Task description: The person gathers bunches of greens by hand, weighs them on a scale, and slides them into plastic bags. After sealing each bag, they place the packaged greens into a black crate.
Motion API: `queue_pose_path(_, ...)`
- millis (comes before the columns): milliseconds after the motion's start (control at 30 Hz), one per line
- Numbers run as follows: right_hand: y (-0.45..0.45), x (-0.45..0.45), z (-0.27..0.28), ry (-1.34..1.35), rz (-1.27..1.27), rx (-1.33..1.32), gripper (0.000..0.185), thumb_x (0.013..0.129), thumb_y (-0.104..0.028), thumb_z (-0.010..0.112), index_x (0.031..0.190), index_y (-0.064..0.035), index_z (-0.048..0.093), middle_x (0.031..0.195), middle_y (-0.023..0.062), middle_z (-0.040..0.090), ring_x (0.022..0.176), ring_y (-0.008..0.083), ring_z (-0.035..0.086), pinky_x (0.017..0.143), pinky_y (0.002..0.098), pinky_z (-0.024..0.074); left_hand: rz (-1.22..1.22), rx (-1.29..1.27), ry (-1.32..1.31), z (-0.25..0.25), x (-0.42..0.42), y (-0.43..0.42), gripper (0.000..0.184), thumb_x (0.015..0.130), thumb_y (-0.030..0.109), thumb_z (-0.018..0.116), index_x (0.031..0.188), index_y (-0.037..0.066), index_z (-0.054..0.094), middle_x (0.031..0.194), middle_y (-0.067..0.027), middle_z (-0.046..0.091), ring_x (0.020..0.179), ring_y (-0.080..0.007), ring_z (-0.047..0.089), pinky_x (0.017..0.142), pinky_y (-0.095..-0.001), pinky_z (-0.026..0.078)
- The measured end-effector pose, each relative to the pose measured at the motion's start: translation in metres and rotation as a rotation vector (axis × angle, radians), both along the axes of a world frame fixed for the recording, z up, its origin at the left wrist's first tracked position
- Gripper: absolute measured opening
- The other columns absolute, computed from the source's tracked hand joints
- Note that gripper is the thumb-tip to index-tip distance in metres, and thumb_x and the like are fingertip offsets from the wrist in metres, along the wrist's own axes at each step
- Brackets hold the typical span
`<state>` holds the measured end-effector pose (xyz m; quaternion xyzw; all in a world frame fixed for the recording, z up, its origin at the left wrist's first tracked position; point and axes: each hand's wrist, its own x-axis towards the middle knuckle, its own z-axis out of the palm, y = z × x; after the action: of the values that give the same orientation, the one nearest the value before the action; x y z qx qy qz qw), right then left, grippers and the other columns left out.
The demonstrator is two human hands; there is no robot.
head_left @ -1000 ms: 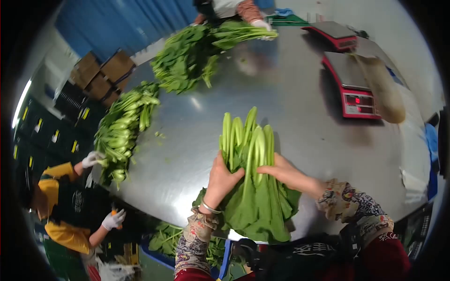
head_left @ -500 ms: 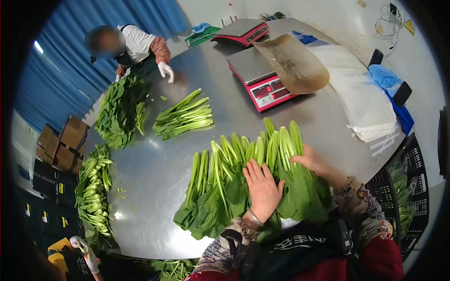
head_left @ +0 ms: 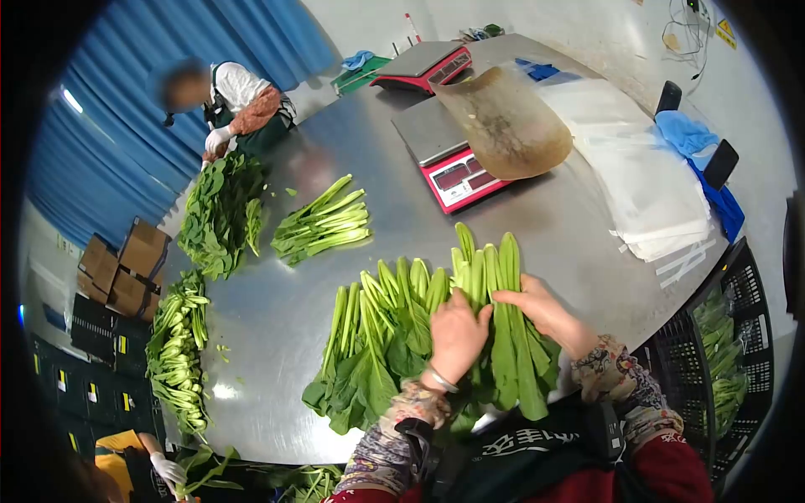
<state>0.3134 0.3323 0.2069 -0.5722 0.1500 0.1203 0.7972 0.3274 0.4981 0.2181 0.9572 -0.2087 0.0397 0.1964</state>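
A wide row of leafy greens (head_left: pixel 369 335) with pale green stalks lies before me, stalk ends pointing away and leaves toward my body. My left hand (head_left: pixel 457 334) is in the row's middle, its bent fingers partly hidden among the stalks. Against the right side of a bunch of stalks (head_left: pixel 506 335), my right hand (head_left: pixel 549 314) has its fingers curled round them. The two hands close in on this bunch from both sides. Some of its leaves hang toward the table edge.
On the steel table (head_left: pixel 277 369) are a smaller bunch (head_left: pixel 323 222), leafy piles (head_left: pixel 220 214) at left, a red scale (head_left: pixel 457 180) under a stained sheet (head_left: pixel 507 126), another scale (head_left: pixel 423 65) and white plastic bags (head_left: pixel 629 168). Crates (head_left: pixel 734 360) stand right. Two co-workers (head_left: pixel 251 105) are at left.
My left hand has gone from lying flat on the leaves to bent fingers among the stalks. My right hand has shifted left around the bunch. The far co-worker's hand has drawn back.
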Motion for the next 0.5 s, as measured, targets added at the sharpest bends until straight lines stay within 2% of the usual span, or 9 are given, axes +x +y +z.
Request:
queue_pose_path(67, -0.008, 0.001, 0.007, 0.118, 0.043, 0.002, 0.034, 0.083, -0.014, 0.061, 0.112, 0.0020, 0.054, 0.097, 0.0112, 0.062, 0.085, 0.0181, 0.061, 0.069, 0.0303, 0.0508, 0.059, -0.038, -0.034, -0.007, -0.018, -0.028, 0.050, 0.082, 0.030, 0.061, 0.107, -0.012, 0.049, 0.075, -0.0246, 0.061, 0.074, -0.0393, 0.059, 0.071, -0.0451, 0.046)
queue_pose_path(100, -0.017, -0.003, 0.013, 0.138, 0.061, 0.027, 0.034, 0.084, -0.015, 0.061, 0.113, 0.0008, 0.055, 0.098, 0.0108, 0.062, 0.084, 0.0178, 0.061, 0.071, 0.0295, 0.0501, 0.084, -0.122, 0.042, 0.000, -0.024, -0.041, 0.046, 0.084, 0.026, 0.059, 0.107, -0.012, 0.047, 0.075, -0.0250, 0.061, 0.076, -0.0399, 0.059, 0.075, -0.0458, 0.045)
queue_pose_path(133, -0.028, -0.008, 0.002, -0.032, 0.048, 0.169, 0.034, 0.083, -0.013, 0.061, 0.112, 0.0012, 0.055, 0.099, 0.0111, 0.062, 0.086, 0.0177, 0.061, 0.073, 0.0285, 0.0494, 0.050, -0.162, 0.103, 0.000, -0.025, -0.050, 0.047, 0.084, 0.026, 0.059, 0.110, -0.012, 0.047, 0.075, -0.0245, 0.061, 0.077, -0.0407, 0.059, 0.077, -0.0458, 0.044)
queue_pose_path(200, -0.051, -0.008, 0.009, 0.098, -0.003, 0.110, 0.034, 0.083, -0.010, 0.060, 0.114, 0.0014, 0.054, 0.101, 0.0104, 0.062, 0.088, 0.0166, 0.061, 0.076, 0.0276, 0.0491, -0.011, -0.235, 0.220, 0.002, -0.025, -0.063, 0.048, 0.084, 0.025, 0.058, 0.114, -0.011, 0.046, 0.076, -0.0234, 0.062, 0.078, -0.0423, 0.059, 0.079, -0.0458, 0.044)
queue_pose_path(233, -0.064, -0.008, 0.008, 0.032, 0.039, 0.043, 0.035, 0.082, -0.009, 0.060, 0.115, 0.0022, 0.053, 0.102, 0.0106, 0.062, 0.090, 0.0166, 0.061, 0.077, 0.0277, 0.0491, -0.030, -0.348, 0.317, 0.002, -0.026, -0.069, 0.051, 0.084, 0.026, 0.059, 0.118, -0.009, 0.044, 0.083, -0.0257, 0.061, 0.084, -0.0438, 0.057, 0.088, -0.0463, 0.040)
queue_pose_path(300, -0.084, -0.013, 0.010, -0.104, 0.117, -0.090, 0.038, 0.082, -0.006, 0.060, 0.118, 0.0037, 0.052, 0.106, 0.0111, 0.061, 0.094, 0.0166, 0.060, 0.080, 0.0281, 0.0491, -0.049, -0.548, 0.331, -0.003, -0.030, -0.071, 0.055, 0.084, 0.028, 0.061, 0.121, -0.008, 0.042, 0.095, -0.0277, 0.058, 0.094, -0.0434, 0.054, 0.093, -0.0463, 0.036)
queue_pose_path(333, -0.084, -0.016, 0.014, -0.130, 0.108, -0.052, 0.039, 0.082, -0.005, 0.060, 0.119, 0.0040, 0.051, 0.106, 0.0113, 0.061, 0.094, 0.0167, 0.060, 0.080, 0.0283, 0.0490, -0.063, -0.646, 0.332, -0.004, -0.029, -0.072, 0.057, 0.084, 0.028, 0.061, 0.122, -0.007, 0.041, 0.101, -0.0287, 0.056, 0.100, -0.0432, 0.052, 0.096, -0.0463, 0.034)
queue_pose_path(400, -0.079, -0.019, 0.026, -0.190, 0.091, 0.024, 0.040, 0.082, -0.005, 0.060, 0.120, 0.0046, 0.050, 0.107, 0.0117, 0.061, 0.093, 0.0169, 0.060, 0.081, 0.0287, 0.0489, 0.077, -0.572, 0.283, -0.014, -0.038, -0.063, 0.068, 0.087, 0.034, 0.059, 0.131, -0.010, 0.031, 0.133, -0.0284, 0.029, 0.126, -0.0397, 0.028, 0.106, -0.0426, 0.026)
queue_pose_path(500, -0.058, 0.001, 0.023, -0.144, 0.143, -0.127, 0.046, 0.077, -0.007, 0.062, 0.119, 0.0060, 0.047, 0.108, 0.0135, 0.060, 0.094, 0.0196, 0.060, 0.082, 0.0303, 0.0477, 0.276, -0.629, 0.298, -0.012, -0.034, -0.040, 0.085, 0.089, 0.046, 0.051, 0.138, -0.013, 0.015, 0.144, -0.0302, 0.012, 0.135, -0.0412, 0.012, 0.112, -0.0425, 0.012)
